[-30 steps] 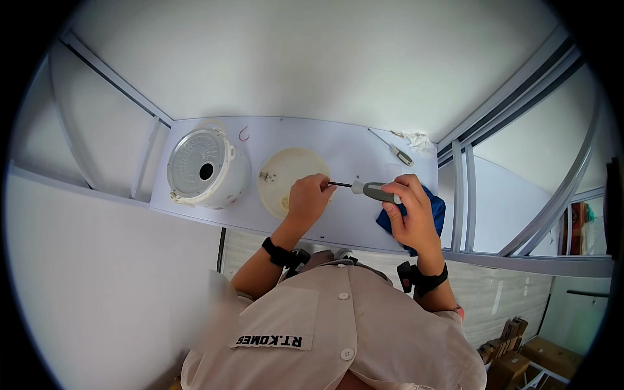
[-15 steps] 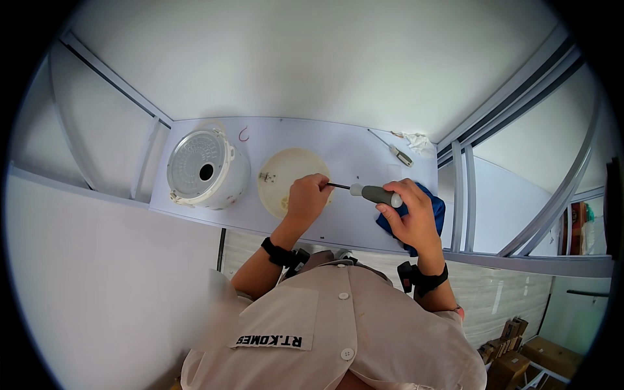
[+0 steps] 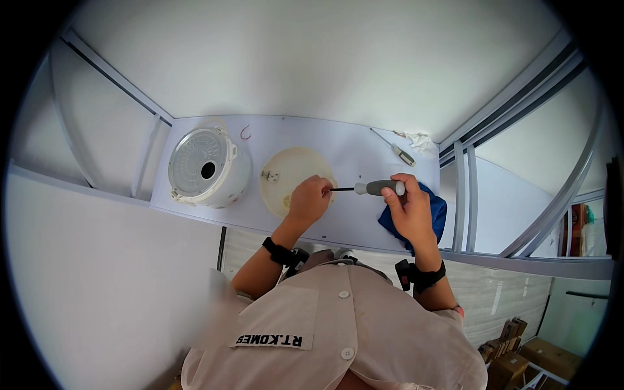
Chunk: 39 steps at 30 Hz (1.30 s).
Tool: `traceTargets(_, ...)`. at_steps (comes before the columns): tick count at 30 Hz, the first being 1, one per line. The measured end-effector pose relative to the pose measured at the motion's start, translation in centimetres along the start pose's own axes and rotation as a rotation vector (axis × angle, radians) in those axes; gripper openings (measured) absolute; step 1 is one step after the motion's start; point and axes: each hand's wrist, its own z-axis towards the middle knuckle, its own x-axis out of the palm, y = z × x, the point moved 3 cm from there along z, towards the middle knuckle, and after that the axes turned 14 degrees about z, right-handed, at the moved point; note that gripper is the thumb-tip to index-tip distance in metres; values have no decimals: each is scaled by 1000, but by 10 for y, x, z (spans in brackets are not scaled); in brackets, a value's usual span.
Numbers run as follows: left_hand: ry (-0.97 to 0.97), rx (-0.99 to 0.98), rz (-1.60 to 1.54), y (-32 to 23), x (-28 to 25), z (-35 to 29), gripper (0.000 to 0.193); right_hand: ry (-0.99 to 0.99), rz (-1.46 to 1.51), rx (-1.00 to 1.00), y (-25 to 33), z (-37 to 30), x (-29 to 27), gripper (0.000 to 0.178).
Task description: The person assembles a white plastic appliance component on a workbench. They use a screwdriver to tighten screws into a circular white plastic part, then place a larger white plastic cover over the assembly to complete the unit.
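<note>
Screwdriver (image 3: 365, 188) points at the cream disc (image 3: 291, 162) from its right, our right hand (image 3: 411, 205) curled round it; our left hand (image 3: 309, 199) bunches fingers at its tip, hold hidden. We should turn it squarely.

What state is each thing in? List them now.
Left hand: fingers pinched
Held screwdriver: tip at left hand
Right hand: gripping screwdriver handle
Other screwdriver: lying down
Blue cloth: bunched
White tissue: crumpled
Red wire: curved
Round plate: lying flat
White pot: metal face showing

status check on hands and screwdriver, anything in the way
Right hand holds grey-handled, dark-shafted screwdriver. Left hand curled closed where shaft ends, hiding tip. Nothing else visibly in the way.
</note>
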Motion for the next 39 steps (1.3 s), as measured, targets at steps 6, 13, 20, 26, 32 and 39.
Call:
traceTargets(6,-69,54,63,1,-10,-1,9,-8,0,1,5,1,5,33)
traceTargets(13,-83,31,48,7,-11,-2,10,-9,1,0,5,2,11,33)
traceTargets(20,-29,-13,-10,19,-5,-3,13,25,-37,-9,15,4,21,35)
traceTargets(26,-36,8,-34,28,0,-5,16,48,-52,-6,16,4,28,35)
traceTargets(32,-25,30,-50,28,-4,-4,20,35,-41,-14,18,6,29,35)
traceTargets(39,-66,31,39,29,-12,-4,49,36,-59,-25,19,10,32,35)
